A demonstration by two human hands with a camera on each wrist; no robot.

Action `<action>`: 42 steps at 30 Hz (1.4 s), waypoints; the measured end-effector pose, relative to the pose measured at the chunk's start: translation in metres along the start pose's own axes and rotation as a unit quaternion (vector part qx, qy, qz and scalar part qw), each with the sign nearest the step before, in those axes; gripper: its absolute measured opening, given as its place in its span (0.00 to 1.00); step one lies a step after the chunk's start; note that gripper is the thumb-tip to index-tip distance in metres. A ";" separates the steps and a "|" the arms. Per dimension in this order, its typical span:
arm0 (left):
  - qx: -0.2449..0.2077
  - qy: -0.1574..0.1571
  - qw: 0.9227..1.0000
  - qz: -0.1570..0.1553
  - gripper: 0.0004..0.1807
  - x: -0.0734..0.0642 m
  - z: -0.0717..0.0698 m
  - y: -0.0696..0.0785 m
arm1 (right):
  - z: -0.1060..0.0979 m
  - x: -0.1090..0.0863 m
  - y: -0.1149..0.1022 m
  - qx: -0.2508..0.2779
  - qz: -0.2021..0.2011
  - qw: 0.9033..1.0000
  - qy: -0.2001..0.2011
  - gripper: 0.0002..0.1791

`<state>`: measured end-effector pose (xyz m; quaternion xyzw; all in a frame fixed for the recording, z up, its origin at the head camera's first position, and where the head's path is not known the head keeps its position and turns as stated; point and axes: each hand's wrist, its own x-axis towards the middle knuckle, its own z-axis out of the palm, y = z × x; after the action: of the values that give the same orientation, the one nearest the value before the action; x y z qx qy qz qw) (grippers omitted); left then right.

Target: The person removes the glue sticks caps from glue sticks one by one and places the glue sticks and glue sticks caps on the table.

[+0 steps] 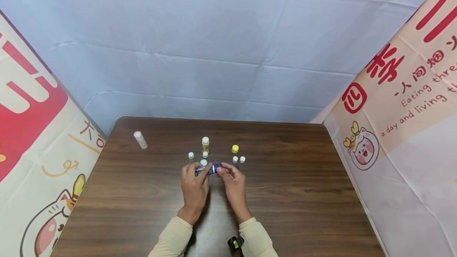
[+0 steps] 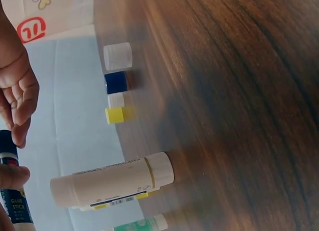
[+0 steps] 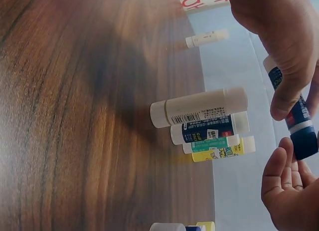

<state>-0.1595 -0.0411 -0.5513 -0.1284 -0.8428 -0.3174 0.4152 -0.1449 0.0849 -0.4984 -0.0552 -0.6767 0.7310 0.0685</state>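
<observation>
My left hand holds a dark blue glue stick sideways above the table, the thumb lying along its barrel. At the stick's right end, my right hand pinches the dark blue cap with thumb and fingertips. The cap sits on the barrel, with a pale band beside it. Just beyond the hands, several glue sticks stand upright in a group: a big white one, a dark blue one, a green one and a yellow one. My hands partly hide this group in the head view.
Loose caps stand right of the group: a yellow cap, white caps and a blue cap. Another white glue stick stands alone at the far left of the brown wooden table. Cloth backdrops rise around the table.
</observation>
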 end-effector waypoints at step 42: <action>-0.053 -0.062 0.994 -0.078 0.22 0.016 -0.028 -0.020 | -0.036 0.023 0.013 0.024 -0.103 0.994 0.006 0.18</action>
<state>-0.1623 -0.0752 -0.5349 -0.1038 -0.8562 -0.3848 0.3289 -0.1616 0.1231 -0.5139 0.0118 -0.6604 0.7360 0.1486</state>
